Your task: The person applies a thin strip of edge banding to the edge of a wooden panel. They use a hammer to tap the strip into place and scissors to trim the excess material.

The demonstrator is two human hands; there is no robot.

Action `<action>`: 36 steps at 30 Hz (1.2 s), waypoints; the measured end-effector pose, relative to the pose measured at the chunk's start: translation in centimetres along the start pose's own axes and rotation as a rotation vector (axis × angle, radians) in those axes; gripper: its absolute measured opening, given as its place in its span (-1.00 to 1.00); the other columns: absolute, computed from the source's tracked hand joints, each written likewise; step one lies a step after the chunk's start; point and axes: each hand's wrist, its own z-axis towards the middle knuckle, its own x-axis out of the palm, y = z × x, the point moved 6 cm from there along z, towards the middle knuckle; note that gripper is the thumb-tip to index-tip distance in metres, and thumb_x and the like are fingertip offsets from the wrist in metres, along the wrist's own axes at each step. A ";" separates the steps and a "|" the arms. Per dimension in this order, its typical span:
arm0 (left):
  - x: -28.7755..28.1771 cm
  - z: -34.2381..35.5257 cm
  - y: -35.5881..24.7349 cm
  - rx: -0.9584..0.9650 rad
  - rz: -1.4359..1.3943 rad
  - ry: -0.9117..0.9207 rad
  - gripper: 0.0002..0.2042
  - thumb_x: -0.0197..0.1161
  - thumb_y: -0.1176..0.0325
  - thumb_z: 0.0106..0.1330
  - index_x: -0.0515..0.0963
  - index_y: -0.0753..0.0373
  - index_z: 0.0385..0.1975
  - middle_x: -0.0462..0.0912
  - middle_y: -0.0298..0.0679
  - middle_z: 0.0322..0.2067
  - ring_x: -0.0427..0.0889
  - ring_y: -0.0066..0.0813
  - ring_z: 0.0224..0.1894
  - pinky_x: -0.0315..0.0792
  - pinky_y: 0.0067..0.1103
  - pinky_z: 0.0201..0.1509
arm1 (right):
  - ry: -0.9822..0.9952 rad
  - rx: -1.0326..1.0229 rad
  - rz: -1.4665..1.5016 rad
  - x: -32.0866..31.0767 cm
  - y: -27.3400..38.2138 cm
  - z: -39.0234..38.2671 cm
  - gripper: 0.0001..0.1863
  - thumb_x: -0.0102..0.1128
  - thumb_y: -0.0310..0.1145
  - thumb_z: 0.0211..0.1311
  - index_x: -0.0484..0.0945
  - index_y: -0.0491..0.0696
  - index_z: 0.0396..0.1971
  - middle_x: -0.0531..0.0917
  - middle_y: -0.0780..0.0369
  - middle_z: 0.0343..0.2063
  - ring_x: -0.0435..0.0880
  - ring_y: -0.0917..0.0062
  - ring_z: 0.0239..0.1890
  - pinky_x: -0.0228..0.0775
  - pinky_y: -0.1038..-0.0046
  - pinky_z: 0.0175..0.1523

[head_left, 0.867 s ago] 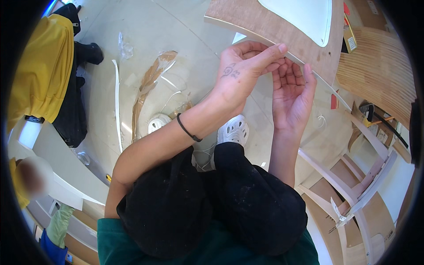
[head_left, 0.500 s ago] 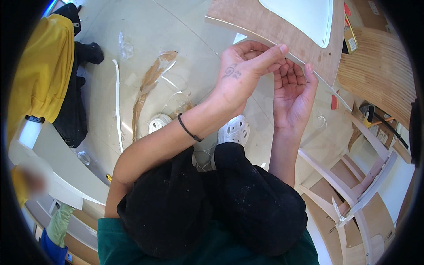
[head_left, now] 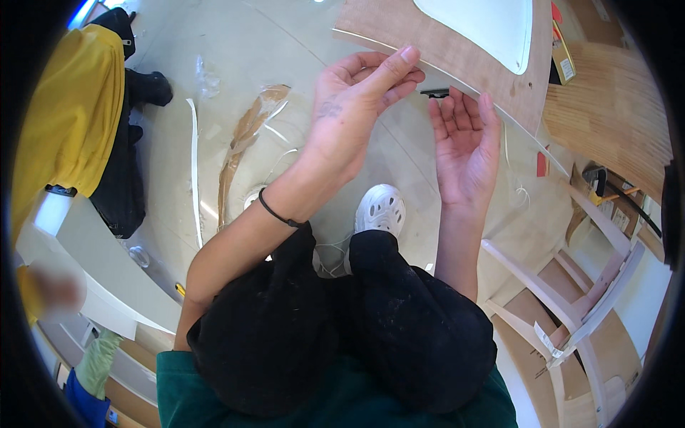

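Observation:
A curved plywood panel (head_left: 457,36) with a white inset (head_left: 485,25) and a thin pale edge lies at the top. My left hand (head_left: 357,103) is closed on its near edge, thumb uppermost and fingers curled. Farther right, my right hand (head_left: 464,150) is palm up below the same edge, fingers loosely bent and apart, tips at or very near the edge. A small dark object (head_left: 434,93), too small to name, shows just left of the right fingertips.
A person in yellow (head_left: 68,107) is at the left beside a pale board (head_left: 114,264). Torn cardboard (head_left: 242,135) and a white strip (head_left: 193,171) lie on the floor (head_left: 285,36). A wooden surface (head_left: 606,114) and pale chair-like frame (head_left: 571,299) stand right.
My left hand has slid left and up along the panel's edge, away from my right hand. The right hand has risen slightly and shifted left; the dark object now shows between them.

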 end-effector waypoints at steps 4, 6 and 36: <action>0.1 0.0 -0.1 0.007 0.004 0.003 -0.60 0.33 0.24 0.33 0.49 0.52 -0.09 0.63 -0.06 -0.17 0.65 -0.34 -0.02 0.49 -0.54 0.19 | -0.016 -0.025 -0.009 0.0 0.0 0.2 -0.70 0.23 -0.21 0.33 0.53 -0.17 -0.17 0.67 0.10 -0.20 0.65 0.47 -0.13 0.50 0.34 0.16; 0.1 0.1 -0.1 0.009 0.006 0.004 -0.60 0.33 0.24 0.33 0.50 0.52 -0.09 0.63 -0.06 -0.17 0.65 -0.34 -0.02 0.49 -0.54 0.19 | -0.010 -0.029 -0.006 0.0 0.0 0.2 -0.70 0.24 -0.21 0.33 0.54 -0.17 -0.18 0.67 0.10 -0.21 0.64 0.47 -0.14 0.50 0.34 0.17; 3.6 -0.4 3.5 -0.205 -0.101 0.171 -0.64 0.30 0.29 0.34 0.47 0.47 -0.05 0.60 -0.13 -0.13 0.59 -0.48 0.01 0.45 -0.61 0.18 | -0.048 -0.009 0.051 -1.0 0.9 -0.7 -0.60 0.21 -0.15 0.33 0.49 -0.18 -0.08 0.61 0.21 -0.14 0.55 0.55 -0.09 0.40 0.44 0.17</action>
